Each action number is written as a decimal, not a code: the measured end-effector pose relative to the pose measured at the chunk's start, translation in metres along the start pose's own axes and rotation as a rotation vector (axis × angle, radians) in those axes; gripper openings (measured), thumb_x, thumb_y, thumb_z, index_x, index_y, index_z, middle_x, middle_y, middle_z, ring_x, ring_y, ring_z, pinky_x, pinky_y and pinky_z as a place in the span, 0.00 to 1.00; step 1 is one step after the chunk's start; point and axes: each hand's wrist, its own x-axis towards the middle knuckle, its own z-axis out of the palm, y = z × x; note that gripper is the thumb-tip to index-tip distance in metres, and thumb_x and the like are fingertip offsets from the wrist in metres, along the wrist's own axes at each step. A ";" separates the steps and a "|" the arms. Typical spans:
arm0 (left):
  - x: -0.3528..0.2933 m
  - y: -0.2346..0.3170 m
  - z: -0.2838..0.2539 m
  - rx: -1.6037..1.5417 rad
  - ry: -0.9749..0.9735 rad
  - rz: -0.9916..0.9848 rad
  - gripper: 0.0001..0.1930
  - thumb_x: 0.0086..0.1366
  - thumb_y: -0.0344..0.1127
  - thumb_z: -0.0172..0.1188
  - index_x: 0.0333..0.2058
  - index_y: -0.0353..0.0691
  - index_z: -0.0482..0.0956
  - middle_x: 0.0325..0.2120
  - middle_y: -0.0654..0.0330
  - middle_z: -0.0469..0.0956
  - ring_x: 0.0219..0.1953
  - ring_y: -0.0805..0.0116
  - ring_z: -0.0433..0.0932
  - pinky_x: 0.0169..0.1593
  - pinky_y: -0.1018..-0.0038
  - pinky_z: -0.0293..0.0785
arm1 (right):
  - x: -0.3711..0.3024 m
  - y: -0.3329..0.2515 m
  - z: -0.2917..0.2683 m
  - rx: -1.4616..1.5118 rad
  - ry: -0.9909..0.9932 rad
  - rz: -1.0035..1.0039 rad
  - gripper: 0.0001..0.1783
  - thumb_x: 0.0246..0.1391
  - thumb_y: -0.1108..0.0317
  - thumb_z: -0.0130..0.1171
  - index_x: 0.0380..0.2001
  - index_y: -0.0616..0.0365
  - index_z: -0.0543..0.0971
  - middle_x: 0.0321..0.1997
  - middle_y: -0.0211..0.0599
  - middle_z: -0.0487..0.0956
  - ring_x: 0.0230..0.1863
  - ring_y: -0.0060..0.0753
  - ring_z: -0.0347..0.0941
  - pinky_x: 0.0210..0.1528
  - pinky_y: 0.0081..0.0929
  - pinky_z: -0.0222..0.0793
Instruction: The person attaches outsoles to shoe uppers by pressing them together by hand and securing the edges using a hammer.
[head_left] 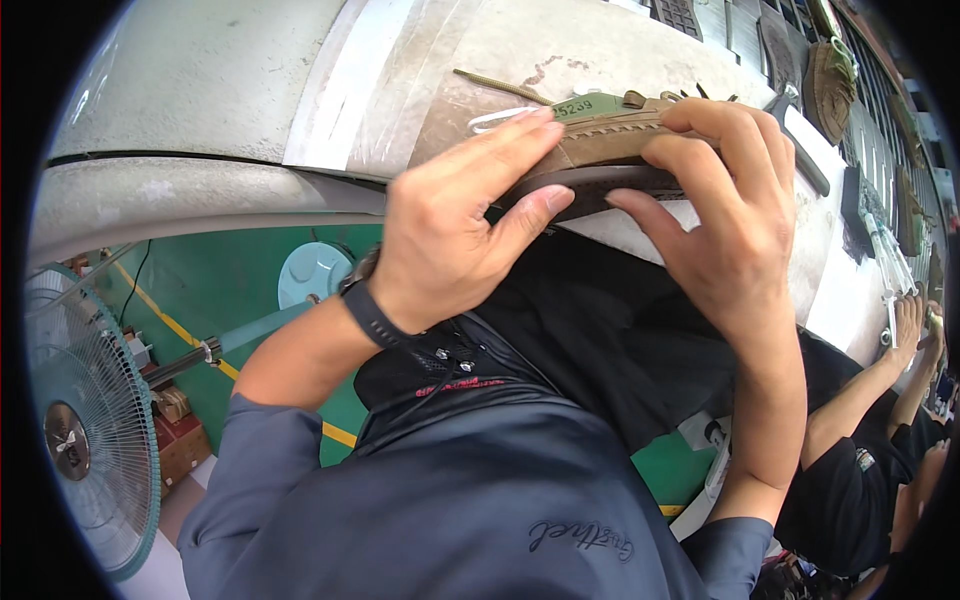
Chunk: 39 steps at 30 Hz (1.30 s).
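Both of my hands are closed on a brown shoe (607,143) with a dark sole and a green patch on its upper. It lies on its side near the bench's edge, sole toward me. My left hand (450,225) grips its left end, fingers over the upper and thumb against the sole. Around the right end, my right hand (735,185) has its fingers curled over the upper, with the thumb by the sole. A tan lace (500,84) trails from the shoe onto the bench. Part of the shoe is hidden behind my fingers.
The pale bench (600,45) extends beyond the shoe. To the right lie a white-and-black tool (803,145) and another brown shoe (830,85). A co-worker's hands (905,335) are at far right. On the left stand a fan (95,400) and a light blue stool (312,270).
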 end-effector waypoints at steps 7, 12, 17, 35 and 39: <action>0.019 -0.008 0.013 0.090 0.035 0.216 0.31 0.56 0.33 0.79 0.59 0.32 0.81 0.57 0.45 0.83 0.59 0.46 0.82 0.61 0.60 0.79 | -0.006 0.004 0.007 0.002 -0.021 -0.056 0.20 0.39 0.69 0.76 0.36 0.55 0.79 0.51 0.35 0.82 0.55 0.43 0.78 0.63 0.47 0.69; 0.020 -0.018 0.026 0.035 0.086 0.312 0.26 0.61 0.31 0.76 0.57 0.32 0.82 0.54 0.43 0.84 0.57 0.47 0.84 0.60 0.61 0.80 | -0.009 0.013 0.017 0.054 0.064 -0.141 0.17 0.43 0.71 0.74 0.36 0.58 0.77 0.47 0.39 0.83 0.51 0.44 0.80 0.59 0.46 0.74; 0.019 -0.005 0.035 -0.065 0.145 0.201 0.18 0.64 0.26 0.72 0.52 0.31 0.85 0.52 0.45 0.86 0.54 0.53 0.86 0.60 0.65 0.80 | 0.001 0.000 -0.001 0.054 -0.072 0.035 0.19 0.41 0.74 0.76 0.36 0.59 0.77 0.46 0.40 0.84 0.49 0.47 0.81 0.53 0.40 0.77; 0.039 0.008 0.038 0.054 0.074 0.219 0.18 0.58 0.27 0.77 0.48 0.31 0.87 0.49 0.47 0.87 0.49 0.56 0.88 0.55 0.67 0.83 | -0.018 0.030 0.001 0.115 0.082 -0.069 0.17 0.42 0.75 0.74 0.36 0.57 0.78 0.44 0.35 0.85 0.50 0.44 0.81 0.54 0.40 0.76; 0.037 0.009 0.043 -0.020 0.110 0.136 0.16 0.59 0.25 0.75 0.47 0.32 0.88 0.48 0.46 0.87 0.50 0.56 0.88 0.55 0.68 0.82 | -0.005 0.026 -0.011 0.226 -0.013 0.189 0.22 0.39 0.75 0.78 0.39 0.59 0.80 0.44 0.36 0.87 0.48 0.41 0.83 0.49 0.35 0.79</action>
